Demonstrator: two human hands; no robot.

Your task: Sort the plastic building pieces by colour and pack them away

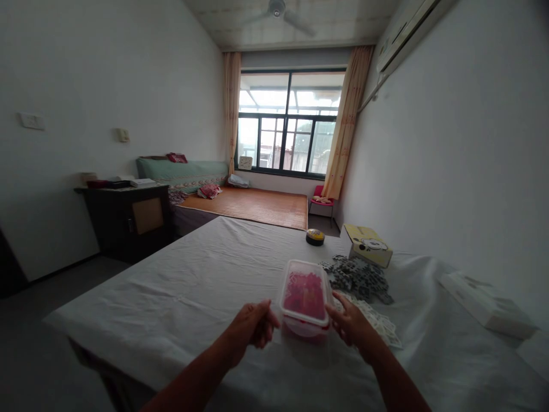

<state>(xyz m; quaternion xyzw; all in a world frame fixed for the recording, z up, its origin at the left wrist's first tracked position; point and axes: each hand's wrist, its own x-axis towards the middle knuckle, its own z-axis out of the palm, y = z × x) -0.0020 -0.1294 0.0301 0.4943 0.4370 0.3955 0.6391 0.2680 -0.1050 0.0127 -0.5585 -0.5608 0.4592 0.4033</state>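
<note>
A clear plastic food container [304,294] with a white-rimmed lid and pink-red pieces inside is in front of me, above or on the white cloth. My left hand [257,325] is at its left edge, fingers curled in and thumb against the index finger, seemingly pinching the lid's side flap. On the opposite edge, my right hand [349,319] has thumb and fingers closed on the container's side. Beside the right hand lie white flat pieces [377,320] in a loose heap, partly hidden by it. Behind them is a pile of grey puzzle-like pieces [360,277].
The table's white cloth [180,286] is wrinkled. A round black-and-yellow tin [315,237] and a yellow box [368,245] stand at the far side. A white tissue-box-like object [489,303] is at right. Beyond are a bed [257,205] and a dark cabinet [124,223].
</note>
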